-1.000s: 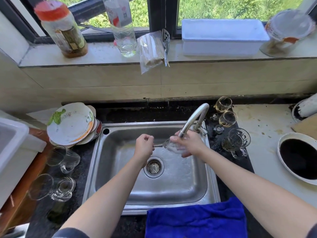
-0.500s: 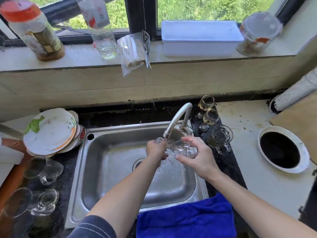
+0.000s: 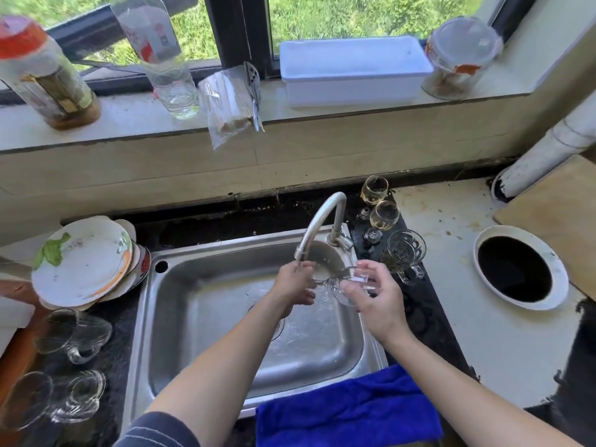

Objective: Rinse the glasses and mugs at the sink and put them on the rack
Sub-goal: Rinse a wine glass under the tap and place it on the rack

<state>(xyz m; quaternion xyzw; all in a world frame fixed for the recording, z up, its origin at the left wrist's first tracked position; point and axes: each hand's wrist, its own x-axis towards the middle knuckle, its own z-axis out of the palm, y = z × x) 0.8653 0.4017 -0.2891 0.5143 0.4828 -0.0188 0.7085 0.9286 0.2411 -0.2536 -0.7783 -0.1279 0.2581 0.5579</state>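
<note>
Steel sink [image 3: 193, 333] below a window [image 3: 354, 17]; blurred label on the clear bottle [image 3: 161, 59]. Right hand [image 3: 377, 301] grips a clear glass [image 3: 353, 280] under the faucet [image 3: 317, 224]; left hand [image 3: 293, 285] curls against it, grip unclear.

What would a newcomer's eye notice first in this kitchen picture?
In the middle, over the sink, the right hand holds a clear glass under the running faucet, with the left hand close beside it. A bright blue cloth lies over the sink's front edge, and stacked plates sit on the left.

Three mugs [image 3: 75, 333] [image 3: 64, 395] [image 3: 404, 253], three glasses [image 3: 374, 190] [image 3: 383, 215] [image 3: 346, 287], two hands [image 3: 295, 283] [image 3: 377, 298]
</note>
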